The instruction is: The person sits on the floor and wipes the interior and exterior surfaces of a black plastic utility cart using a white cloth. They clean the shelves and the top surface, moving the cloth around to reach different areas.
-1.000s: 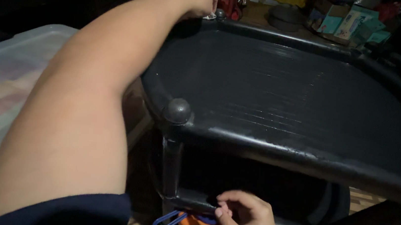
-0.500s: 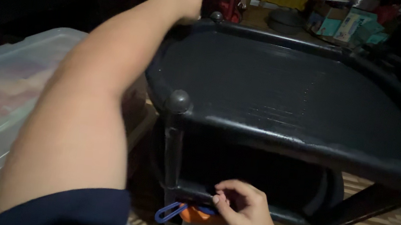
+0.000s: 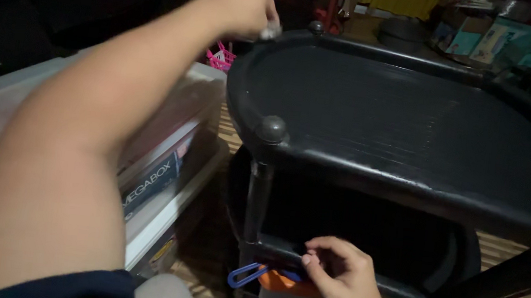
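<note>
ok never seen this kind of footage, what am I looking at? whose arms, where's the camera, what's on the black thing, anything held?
One picture, from a camera worn on a person's head, looking down at their own bare arms. No machine here. The left hand reaches out to the far rim of a black tiered shelf and pinches something small and pale; it is too blurred to tell what. The right hand rests its fingers on the rim of the lower tier. Nothing shows on the dark top tray. Under the lower tier sits a container with an orange lid and a blue loop. To the left is a clear plastic storage box. The floor is wood-patterned.
</note>
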